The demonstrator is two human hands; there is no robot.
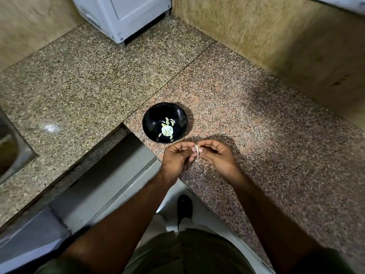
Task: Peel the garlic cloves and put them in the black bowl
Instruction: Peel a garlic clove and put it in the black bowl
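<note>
Head view looks down on a speckled granite tabletop (246, 115) that bends around an inner corner. Both hands meet just above the tabletop's near edge, beside that corner. The left hand (176, 158) and the right hand (216, 155) together pinch one small garlic clove (197, 148); it sits between the fingertips of both, with the thumbs pressed against it from the near side. A thin pale stem or strip of skin hangs down from the clove between the thumbs. The other fingers (212, 143) of each hand are curled in toward the palm. Whether the clove is already partly bare is too small to tell.

Just beyond the hands, close to the inner corner, stands the black bowl (152, 117). It holds a small cluster of pale peeled cloves (167, 130) at its bottom, with a few more pieces lying loose around the cluster.

At the far edge of the tabletop stands a white appliance (126, 14), and a steel sink (11, 153) is set in at the left edge.
</note>
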